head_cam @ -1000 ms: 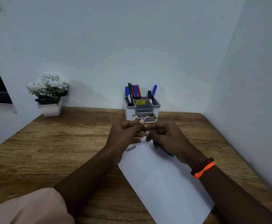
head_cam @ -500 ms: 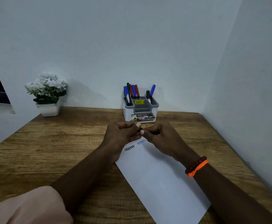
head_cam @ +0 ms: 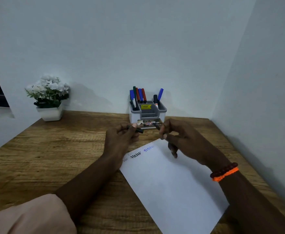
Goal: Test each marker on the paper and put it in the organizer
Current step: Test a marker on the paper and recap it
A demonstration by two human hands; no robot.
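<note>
Left hand (head_cam: 121, 137) closed on a dark marker cap (head_cam: 138, 130), its end jutting toward the right. Right hand (head_cam: 180, 137) pinched around the marker (head_cam: 157, 127), dark tip up and pointing left, colour probably black but hard to tell. Both held apart, above the top edge of the paper (head_cam: 172, 183) with black and blue squiggles. Organizer (head_cam: 147, 114) just behind on the wooden surface (head_cam: 62, 157), holding markers upright. Potted flowers (head_cam: 49, 97) far left.

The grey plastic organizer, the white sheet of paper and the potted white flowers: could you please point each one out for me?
Grey plastic organizer (head_cam: 162, 109): head view, right rim.
White sheet of paper (head_cam: 172, 183): head view, bare middle.
Potted white flowers (head_cam: 47, 88): head view, the blooms.
</note>
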